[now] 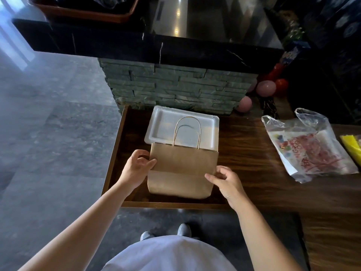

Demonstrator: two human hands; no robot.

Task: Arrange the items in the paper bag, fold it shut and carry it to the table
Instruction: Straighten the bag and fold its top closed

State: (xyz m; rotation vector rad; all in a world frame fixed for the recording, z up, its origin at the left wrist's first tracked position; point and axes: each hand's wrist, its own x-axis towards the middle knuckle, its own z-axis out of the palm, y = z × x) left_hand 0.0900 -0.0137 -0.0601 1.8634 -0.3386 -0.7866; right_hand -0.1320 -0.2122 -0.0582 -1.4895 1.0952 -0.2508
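A flat brown paper bag (181, 173) with twisted paper handles lies on the dark wooden counter (244, 153), its top edge overlapping a white foam tray (168, 124). My left hand (136, 169) pinches the bag's left edge near the top. My right hand (224, 182) pinches the bag's right edge lower down. The bag looks folded flat, and its inside is hidden.
A clear plastic bag (308, 149) with printed packets lies on the counter to the right, with something yellow (351, 147) at the far right edge. Pink and red balloons (267, 88) sit behind. A stone-faced black bar (175, 87) rises just beyond the tray.
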